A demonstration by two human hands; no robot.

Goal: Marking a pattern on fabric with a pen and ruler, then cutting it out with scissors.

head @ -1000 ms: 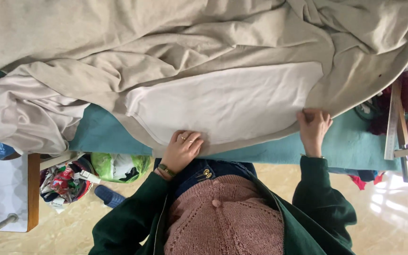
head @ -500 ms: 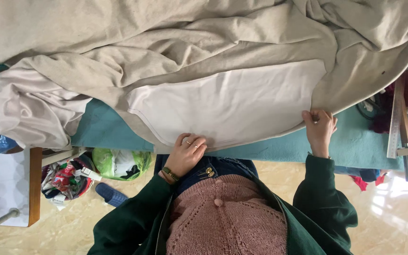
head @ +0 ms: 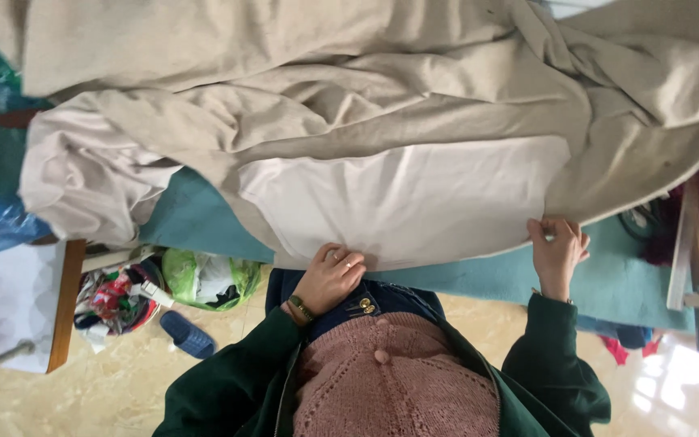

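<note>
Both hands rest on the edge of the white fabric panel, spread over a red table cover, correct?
Not quite: the head view shows the table cover is teal, not red. The left hand and right hand do rest on the white fabric panel's edge.

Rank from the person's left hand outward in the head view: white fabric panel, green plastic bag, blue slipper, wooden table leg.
From the left hand:
1. White fabric panel, under the fingers, touching.
2. Green plastic bag, on the floor, image-left of the hand.
3. Blue slipper, on the floor, lower and further image-left.
4. Wooden table leg, farthest, near the image's left edge.
</note>
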